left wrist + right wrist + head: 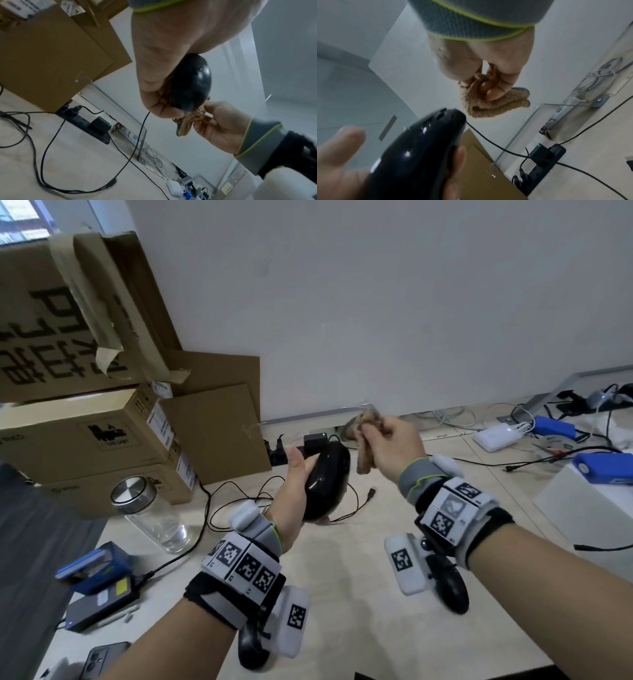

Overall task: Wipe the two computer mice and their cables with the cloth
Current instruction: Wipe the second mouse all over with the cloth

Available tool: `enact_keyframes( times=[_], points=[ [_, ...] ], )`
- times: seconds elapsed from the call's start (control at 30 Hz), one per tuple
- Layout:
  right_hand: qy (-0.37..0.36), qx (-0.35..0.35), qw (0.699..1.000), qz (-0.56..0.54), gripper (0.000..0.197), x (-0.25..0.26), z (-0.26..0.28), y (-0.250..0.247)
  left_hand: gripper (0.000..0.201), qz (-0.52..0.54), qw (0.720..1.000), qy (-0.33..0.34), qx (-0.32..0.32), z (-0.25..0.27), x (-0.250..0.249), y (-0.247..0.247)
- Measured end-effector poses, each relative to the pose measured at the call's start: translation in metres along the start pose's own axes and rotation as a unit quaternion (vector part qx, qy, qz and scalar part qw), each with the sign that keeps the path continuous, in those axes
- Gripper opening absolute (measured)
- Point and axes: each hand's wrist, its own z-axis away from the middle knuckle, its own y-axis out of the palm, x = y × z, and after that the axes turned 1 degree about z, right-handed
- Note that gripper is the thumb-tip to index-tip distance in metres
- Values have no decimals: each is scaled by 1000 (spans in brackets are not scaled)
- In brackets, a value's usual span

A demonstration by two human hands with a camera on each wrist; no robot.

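**Black mouse held up, cloth bunched beside it**

The left hand (294, 491) holds a glossy black, oval, plastic computer mouse (325, 484) up above the pale wood-look worktop (359, 594), thumb along one side and fingers curled round the other. The mouse's domed shell is smooth and shiny, catching small white highlights; in the right wrist view its front end shows a dark slot where the wheel sits, though blur hides the detail. A thin black cable (142, 128) leaves the front of the mouse, hangs down and trails off across the worktop.

The right hand (390, 446) pinches a tan, nubbly-textured cloth (364, 460), bunched into folds between thumb and curled fingers. The cloth hangs just beside the mouse's front end; in the left wrist view its folds sit against the lower tip of the mouse, but whether they truly touch I cannot tell.

On the worktop below lie loose loops of black cable and a black power strip (544, 169) carrying a black adapter with a green light. To the left stand stacked brown cardboard boxes (85, 440) and a clear glass jar with a brushed metal lid (150, 515). A second mouse I cannot make out for certain.
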Motion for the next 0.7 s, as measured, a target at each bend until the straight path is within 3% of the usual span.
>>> enact_keyframes(
  times=[0.07,0.17,0.3,0.37,0.43,0.53,0.57,0.63,0.7],
  points=[
    [33,-25,997,-61,21,-10,-1,-9,106,-14,1000,-14,0,-2,1,-3],
    [-19,2,999,-46,27,-4,10,-8,117,-37,999,-8,-10,-3,-3,0],
    [-234,44,970,53,24,9,55,12,107,-7,1000,14,-14,-2,-6,4],
    [-284,48,956,55,28,9,64,20,108,18,1000,6,-5,-1,-6,4],
    [-238,20,969,55,25,6,49,18,111,16,1000,-16,14,0,-7,6],
    [-49,15,999,8,11,3,19,8,104,68,997,-27,37,6,-6,1],
    [-19,10,999,-29,12,2,17,5,100,89,995,-32,39,8,-7,-1],
    [-27,-8,998,-56,12,3,21,2,98,105,993,-36,40,6,-8,-3],
    [-89,7,996,-1,10,7,31,5,101,103,994,-33,30,1,-10,0]
  ],
)
